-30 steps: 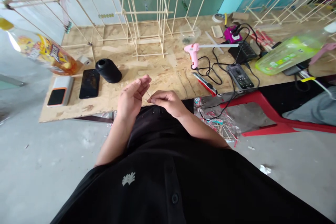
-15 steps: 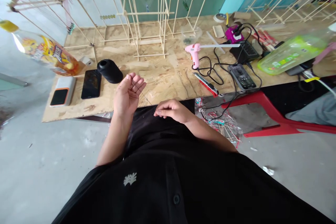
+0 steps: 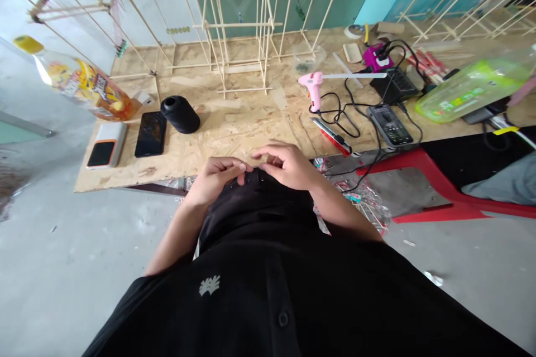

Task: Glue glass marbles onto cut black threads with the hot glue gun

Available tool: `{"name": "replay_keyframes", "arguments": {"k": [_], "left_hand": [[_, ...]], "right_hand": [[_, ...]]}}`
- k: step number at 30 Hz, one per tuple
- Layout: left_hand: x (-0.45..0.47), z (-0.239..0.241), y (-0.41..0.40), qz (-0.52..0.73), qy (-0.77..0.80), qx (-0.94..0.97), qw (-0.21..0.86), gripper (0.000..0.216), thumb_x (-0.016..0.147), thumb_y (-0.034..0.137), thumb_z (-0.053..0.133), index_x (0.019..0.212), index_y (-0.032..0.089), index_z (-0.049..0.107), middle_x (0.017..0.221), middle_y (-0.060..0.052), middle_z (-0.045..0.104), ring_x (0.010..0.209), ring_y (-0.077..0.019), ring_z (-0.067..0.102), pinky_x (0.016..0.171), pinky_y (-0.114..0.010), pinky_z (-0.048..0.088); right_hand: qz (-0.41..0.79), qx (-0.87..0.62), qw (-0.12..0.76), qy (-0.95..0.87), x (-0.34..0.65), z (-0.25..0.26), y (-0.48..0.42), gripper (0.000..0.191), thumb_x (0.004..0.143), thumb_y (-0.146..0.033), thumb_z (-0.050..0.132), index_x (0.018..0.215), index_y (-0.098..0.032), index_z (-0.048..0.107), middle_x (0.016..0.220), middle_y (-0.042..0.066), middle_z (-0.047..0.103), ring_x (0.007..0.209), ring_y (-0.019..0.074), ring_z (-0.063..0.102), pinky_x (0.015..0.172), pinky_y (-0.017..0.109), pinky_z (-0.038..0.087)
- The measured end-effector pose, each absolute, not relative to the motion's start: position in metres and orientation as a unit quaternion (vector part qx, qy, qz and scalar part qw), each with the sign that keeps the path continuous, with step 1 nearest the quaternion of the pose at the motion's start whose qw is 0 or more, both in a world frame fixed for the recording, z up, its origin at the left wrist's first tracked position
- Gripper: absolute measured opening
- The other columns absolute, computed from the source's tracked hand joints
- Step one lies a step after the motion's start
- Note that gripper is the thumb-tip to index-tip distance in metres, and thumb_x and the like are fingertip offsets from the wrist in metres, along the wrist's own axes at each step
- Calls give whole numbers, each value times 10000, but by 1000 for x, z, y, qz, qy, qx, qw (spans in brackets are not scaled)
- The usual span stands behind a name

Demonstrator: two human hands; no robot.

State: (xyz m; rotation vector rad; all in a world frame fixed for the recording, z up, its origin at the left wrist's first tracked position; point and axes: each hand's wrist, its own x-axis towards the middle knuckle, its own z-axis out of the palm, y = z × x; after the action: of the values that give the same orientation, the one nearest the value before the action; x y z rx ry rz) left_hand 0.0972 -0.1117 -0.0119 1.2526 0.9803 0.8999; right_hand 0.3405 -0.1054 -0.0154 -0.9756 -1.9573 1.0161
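Observation:
My left hand (image 3: 221, 175) and my right hand (image 3: 285, 164) are close together at the table's front edge, above my lap. The left thumb and index finger are pinched, and the right fingers are curled with their tips closed. A fine dark thread (image 3: 257, 168) shows faintly between the fingertips; most of it is hidden or too thin to follow. On the table beyond my left hand stands a black rounded cylinder (image 3: 181, 115) with a hole in its top. A dark phone (image 3: 151, 134) lies beside it.
Thin-stick frames (image 3: 238, 25) stand along the back of the wooden table (image 3: 238, 122). To the right lie a pink glue gun (image 3: 312, 89), a red cutter (image 3: 333, 136), a phone (image 3: 389, 125) and cables. A drink bottle (image 3: 84, 83) and power bank (image 3: 106, 145) are left; a red chair (image 3: 414, 170) is right.
My left hand has come down and right from its raised, palm-up position, meeting my right hand. The right hand has risen slightly. The thread stretched between them before now spans a short gap.

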Motion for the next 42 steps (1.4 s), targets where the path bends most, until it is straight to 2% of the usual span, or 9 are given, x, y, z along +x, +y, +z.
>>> {"name": "replay_keyframes", "arguments": {"k": [3, 7, 13, 16, 20, 22, 26, 32, 42], "left_hand": [[92, -15, -119, 354, 417, 589, 595, 361, 894, 503, 891, 691, 204, 876, 662, -109, 763, 714, -211, 707, 690, -308, 523], [85, -16, -126, 338, 411, 596, 601, 373, 898, 498, 877, 649, 221, 865, 646, -106, 756, 840, -271, 766, 923, -390, 577], [81, -16, -133, 326, 424, 573, 621, 371, 848, 489, 905, 624, 199, 850, 534, -67, 659, 586, -172, 578, 682, -326, 491], [78, -23, -133, 339, 445, 553, 617, 321, 825, 485, 915, 711, 186, 892, 507, -37, 601, 546, -141, 501, 596, -292, 405], [73, -39, -130, 356, 506, 518, 591, 356, 792, 518, 935, 849, 167, 934, 515, -11, 588, 504, -103, 423, 521, -261, 255], [70, -47, -129, 369, 526, 511, 571, 369, 788, 522, 949, 889, 167, 940, 614, -45, 714, 557, -129, 536, 550, -263, 348], [67, -61, -125, 406, 530, 506, 547, 342, 825, 499, 952, 981, 194, 949, 984, -111, 893, 899, -248, 784, 834, -326, 572], [66, -64, -125, 430, 542, 512, 510, 326, 874, 472, 913, 1038, 192, 945, 1017, -105, 898, 945, -269, 810, 850, -336, 587], [71, -48, -131, 376, 563, 564, 474, 317, 889, 444, 843, 938, 143, 931, 858, -90, 855, 732, -196, 689, 687, -298, 473]], "right_hand": [[424, -309, 374, -765, 326, -17, -97, 419, 1022, -176, 601, 1393, -264, 774, 1429, 92, 749, 860, 152, 701, 769, 314, 592], [440, -234, 355, -791, 306, -36, -91, 349, 1064, -232, 590, 1337, -257, 806, 1331, 89, 815, 1165, 235, 753, 1040, 413, 605], [491, -273, 340, -754, 293, -58, -96, 250, 973, -398, 791, 1132, -213, 845, 1036, 65, 843, 878, 199, 752, 840, 347, 606], [503, -315, 367, -716, 292, -58, -96, 199, 979, -399, 780, 997, -211, 843, 989, 61, 833, 845, 188, 747, 779, 323, 591], [451, -314, 417, -724, 293, -56, -91, 132, 1001, -316, 762, 990, -225, 856, 973, 49, 832, 832, 170, 743, 740, 302, 569], [420, -306, 433, -736, 294, -57, -88, 121, 1010, -285, 759, 980, -226, 861, 962, 48, 831, 832, 166, 746, 742, 298, 572], [381, -305, 449, -748, 293, -59, -85, 111, 1018, -245, 761, 975, -220, 861, 969, 55, 832, 880, 174, 768, 778, 299, 595], [384, -305, 451, -746, 291, -58, -85, 87, 984, -229, 791, 1031, -192, 854, 977, 54, 798, 851, 156, 751, 746, 276, 602], [365, -274, 428, -780, 288, -60, -80, 216, 985, -193, 750, 1158, -223, 877, 1032, 53, 756, 925, 161, 727, 803, 293, 609]]}}
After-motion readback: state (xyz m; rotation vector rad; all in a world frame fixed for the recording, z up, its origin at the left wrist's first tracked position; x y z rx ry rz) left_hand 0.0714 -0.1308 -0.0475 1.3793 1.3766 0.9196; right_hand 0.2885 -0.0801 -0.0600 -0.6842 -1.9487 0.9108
